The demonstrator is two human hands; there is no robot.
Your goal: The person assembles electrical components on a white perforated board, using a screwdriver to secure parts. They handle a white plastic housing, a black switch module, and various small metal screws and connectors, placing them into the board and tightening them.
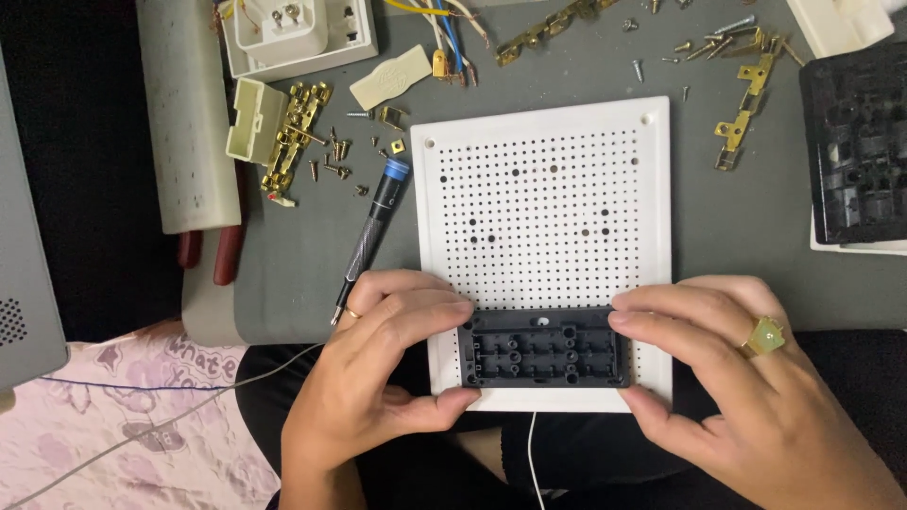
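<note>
Squarely between both hands' fingers (430,316): black frame (545,347).

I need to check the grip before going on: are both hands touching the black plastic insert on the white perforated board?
Touching. The head view shows the left hand and right hand pinching the ends of the black plastic insert.
</note>
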